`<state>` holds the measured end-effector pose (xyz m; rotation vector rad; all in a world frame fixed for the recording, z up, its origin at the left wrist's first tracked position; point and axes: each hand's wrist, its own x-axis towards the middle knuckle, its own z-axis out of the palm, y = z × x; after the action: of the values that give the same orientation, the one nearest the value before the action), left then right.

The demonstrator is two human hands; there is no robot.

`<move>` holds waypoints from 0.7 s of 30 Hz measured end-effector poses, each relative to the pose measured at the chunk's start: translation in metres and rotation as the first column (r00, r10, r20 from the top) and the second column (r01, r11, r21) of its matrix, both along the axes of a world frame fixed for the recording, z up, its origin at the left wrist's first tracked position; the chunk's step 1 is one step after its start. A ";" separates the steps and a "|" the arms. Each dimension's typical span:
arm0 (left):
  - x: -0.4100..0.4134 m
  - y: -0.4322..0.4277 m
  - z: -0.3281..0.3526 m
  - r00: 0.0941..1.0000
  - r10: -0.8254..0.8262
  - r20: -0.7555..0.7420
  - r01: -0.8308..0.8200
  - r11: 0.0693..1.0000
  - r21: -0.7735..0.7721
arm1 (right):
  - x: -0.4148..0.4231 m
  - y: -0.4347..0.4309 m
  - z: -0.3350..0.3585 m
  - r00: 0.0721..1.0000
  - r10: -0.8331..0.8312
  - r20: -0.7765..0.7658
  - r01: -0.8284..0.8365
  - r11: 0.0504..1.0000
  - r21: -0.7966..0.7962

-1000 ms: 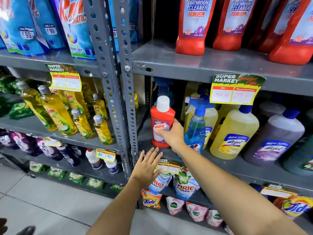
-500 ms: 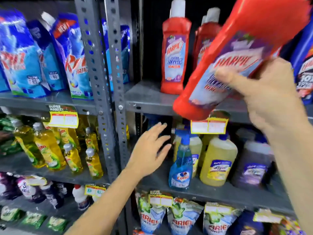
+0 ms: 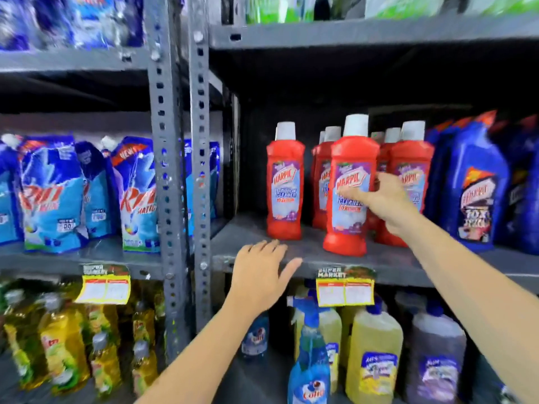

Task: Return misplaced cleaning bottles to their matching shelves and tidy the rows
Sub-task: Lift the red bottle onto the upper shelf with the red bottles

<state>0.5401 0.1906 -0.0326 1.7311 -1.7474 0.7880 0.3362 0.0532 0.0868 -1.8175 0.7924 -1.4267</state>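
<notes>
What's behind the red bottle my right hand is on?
Behind the front red bottle under the right hand stand more red bottles with white caps, on the same grey shelf. How many rows deep they go is hidden by the front bottle and the dark back.

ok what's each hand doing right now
Left hand: open, resting on the shelf edge.
Right hand: holding the red Harpic bottle, standing upright.

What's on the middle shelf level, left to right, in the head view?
Blue detergent pouches → grey upright post → lone red Harpic bottle → red Harpic bottle under the right hand → blue Harpic bottles.
</notes>
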 end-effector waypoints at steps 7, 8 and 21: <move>0.001 -0.003 -0.001 0.998 0.047 -0.029 -0.046 0.998 0.036 | -0.009 -0.003 -0.023 0.989 0.046 -0.138 -0.042 0.999 0.032; 0.001 -0.003 -0.001 0.998 0.049 -0.027 -0.048 0.998 0.032 | -0.013 -0.004 -0.031 0.980 0.054 -0.191 -0.044 0.997 0.056; 0.002 -0.006 -0.005 0.998 0.055 -0.038 -0.054 0.998 0.018 | 0.000 -0.041 -0.059 0.900 -0.067 -0.431 0.062 0.998 -0.026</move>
<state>0.5418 0.1849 -0.0375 1.8007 -1.6921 0.7596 0.3366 0.0122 0.0281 -2.1698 1.0728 -1.0740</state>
